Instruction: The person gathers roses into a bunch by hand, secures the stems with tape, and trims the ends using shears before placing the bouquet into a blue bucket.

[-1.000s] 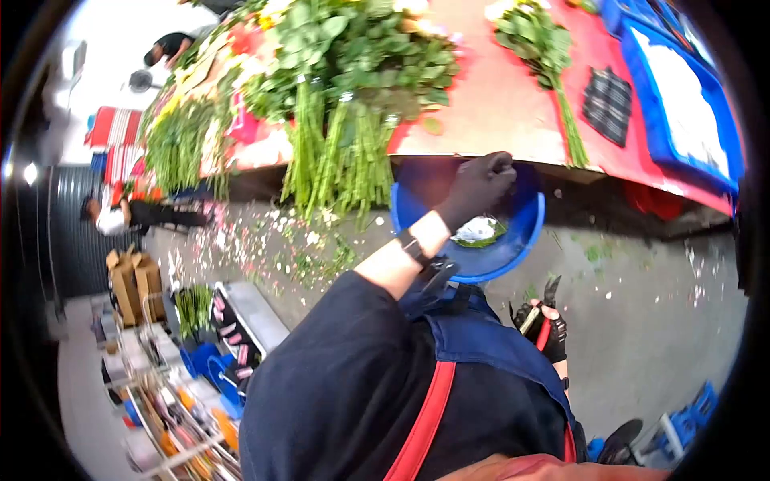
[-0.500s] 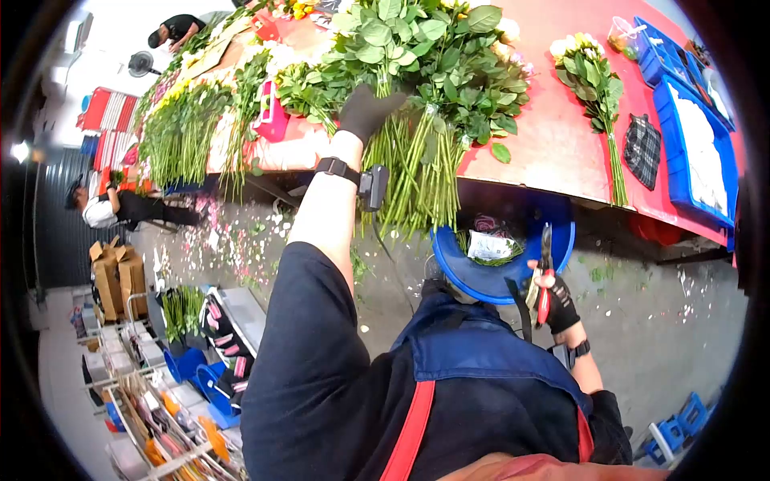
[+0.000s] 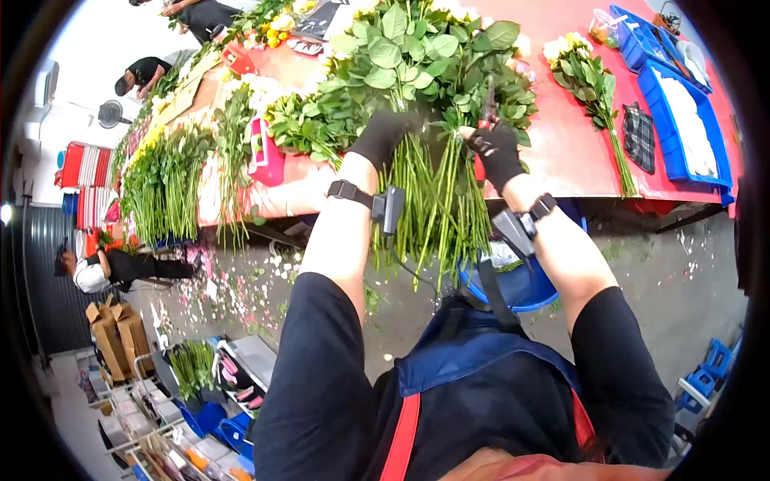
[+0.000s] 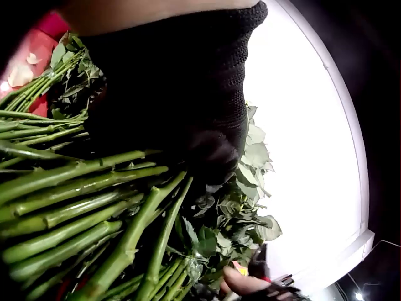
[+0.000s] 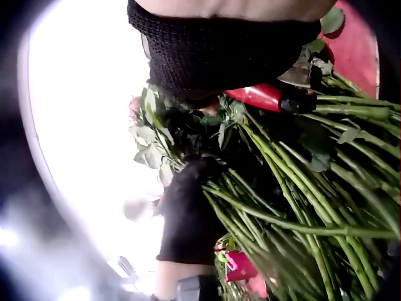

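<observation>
In the head view, the black-gloved left hand [image 3: 383, 138] grips long green stems [image 3: 413, 188] just under the leaves of a big bunch on the table's near edge. The left wrist view shows its dark glove [image 4: 172, 88] over the thick stems [image 4: 69, 188]; the fingertips are hidden. At the bunch's right side, the right hand [image 3: 497, 154], in a fingerless black glove, holds pruning shears [image 3: 490, 103], blades toward the leaves. Their red handle [image 5: 260, 96] shows below the glove in the right wrist view, beside the stems.
Right of the bunch lie a smaller bouquet [image 3: 592, 84], a checked cloth [image 3: 638, 138] and a blue tray [image 3: 680, 132]. A pink item [image 3: 264, 152] and more bunches [image 3: 164, 180] are leftward. Beneath the edge stands a blue bucket [image 3: 533, 290]. Other people are at the left.
The left hand has moved from over the bucket onto the stems. The right hand has risen from beside the bucket to the bunch, bringing the shears. The head view has shifted.
</observation>
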Tool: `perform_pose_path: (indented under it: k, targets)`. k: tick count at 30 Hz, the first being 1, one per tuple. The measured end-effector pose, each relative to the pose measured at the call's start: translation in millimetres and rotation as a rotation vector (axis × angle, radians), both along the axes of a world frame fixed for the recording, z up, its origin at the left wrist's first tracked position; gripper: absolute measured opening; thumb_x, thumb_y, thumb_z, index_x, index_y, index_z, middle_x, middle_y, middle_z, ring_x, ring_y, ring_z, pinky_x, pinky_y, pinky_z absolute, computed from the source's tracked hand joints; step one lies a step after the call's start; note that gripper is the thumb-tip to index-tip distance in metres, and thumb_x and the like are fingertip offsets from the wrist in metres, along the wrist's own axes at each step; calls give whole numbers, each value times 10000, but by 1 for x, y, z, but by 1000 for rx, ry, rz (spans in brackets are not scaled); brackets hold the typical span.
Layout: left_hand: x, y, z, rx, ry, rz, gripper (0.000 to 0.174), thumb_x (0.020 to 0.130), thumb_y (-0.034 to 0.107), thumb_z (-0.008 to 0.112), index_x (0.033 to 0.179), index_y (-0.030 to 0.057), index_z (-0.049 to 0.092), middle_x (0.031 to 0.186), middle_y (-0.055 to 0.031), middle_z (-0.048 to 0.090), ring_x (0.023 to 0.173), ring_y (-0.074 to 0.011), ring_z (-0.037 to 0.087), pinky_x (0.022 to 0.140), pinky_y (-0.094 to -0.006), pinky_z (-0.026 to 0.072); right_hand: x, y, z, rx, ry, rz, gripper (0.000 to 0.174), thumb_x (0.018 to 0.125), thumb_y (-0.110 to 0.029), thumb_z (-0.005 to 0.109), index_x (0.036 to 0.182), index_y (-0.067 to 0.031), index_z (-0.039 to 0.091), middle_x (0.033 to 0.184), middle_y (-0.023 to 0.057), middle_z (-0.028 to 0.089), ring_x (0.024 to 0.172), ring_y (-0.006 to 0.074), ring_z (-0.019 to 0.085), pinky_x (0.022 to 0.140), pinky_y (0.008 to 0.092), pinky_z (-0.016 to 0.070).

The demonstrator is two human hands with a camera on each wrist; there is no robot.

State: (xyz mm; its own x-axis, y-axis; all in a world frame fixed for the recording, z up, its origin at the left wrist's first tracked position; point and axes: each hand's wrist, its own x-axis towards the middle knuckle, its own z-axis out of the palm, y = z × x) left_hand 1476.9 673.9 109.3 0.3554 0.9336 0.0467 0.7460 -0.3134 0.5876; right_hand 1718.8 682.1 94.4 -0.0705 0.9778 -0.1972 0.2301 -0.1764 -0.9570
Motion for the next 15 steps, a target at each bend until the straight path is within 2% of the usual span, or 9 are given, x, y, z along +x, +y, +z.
perform_pose_path:
  k: [1,2,4,5,6,9,12,13,15]
  targets:
    - [6,-8,17,-33,-3,64,218,765,5,550,934,96,654,844,-172,661,803,-356,641,690,-389,498,-12,6,-9,24,-36,-23,480,672,-225,814,988,0,533,888,128,611,802,237,599,704,358,476]
    - [-10,0,-3,241,11,-92,199,731,45,607,918,88,658,832,-174,657,793,-361,637,683,-384,498,-24,11,-17,48,-71,-46,514,660,-242,821,994,10,522,915,161,619,832,277,607,741,384,480]
    - [-20,-1,0,221,29,-130,199,703,90,658,902,85,663,808,-167,653,776,-368,631,681,-377,498,-36,2,-5,69,-235,-71,509,660,-222,779,1014,22,507,970,236,623,918,363,609,802,437,466]
    - [-20,-6,-3,93,-167,-25,232,674,138,701,898,88,665,790,-161,651,758,-370,626,678,-368,501,-38,5,-17,92,-240,-96,494,658,-210,769,1010,19,509,961,231,619,905,358,608,795,432,467]
    - [-26,-5,-3,55,-60,40,234,675,168,716,891,89,670,789,-158,655,742,-364,630,670,-368,503,-38,8,-24,115,-243,-120,479,656,-198,759,1006,15,510,951,225,616,891,353,606,789,426,468]
    - [-43,-13,-15,306,36,3,180,719,209,699,862,101,689,790,-148,663,713,-359,629,639,-381,499,-30,10,-40,312,-3,-155,453,675,-113,743,1050,7,520,908,123,581,837,245,570,761,354,464]
    - [-28,-59,42,331,199,-76,213,814,188,619,943,32,689,869,-150,699,813,-264,687,728,-356,539,-20,-11,-29,482,94,-196,498,703,-86,724,1134,5,491,973,111,577,894,214,563,812,334,457]
    - [-28,-71,33,16,-266,71,255,829,162,604,1017,-2,655,931,-163,691,879,-271,678,786,-374,538,-19,-24,-13,532,122,-220,532,717,-72,714,1180,6,465,1015,112,577,936,204,559,847,318,450]
    - [-16,-99,39,-308,-755,212,341,847,102,576,1156,-44,574,1053,-183,660,995,-298,648,879,-422,526,-10,-45,9,551,131,-226,552,735,-59,712,1214,10,446,1060,116,579,964,195,564,865,315,451]
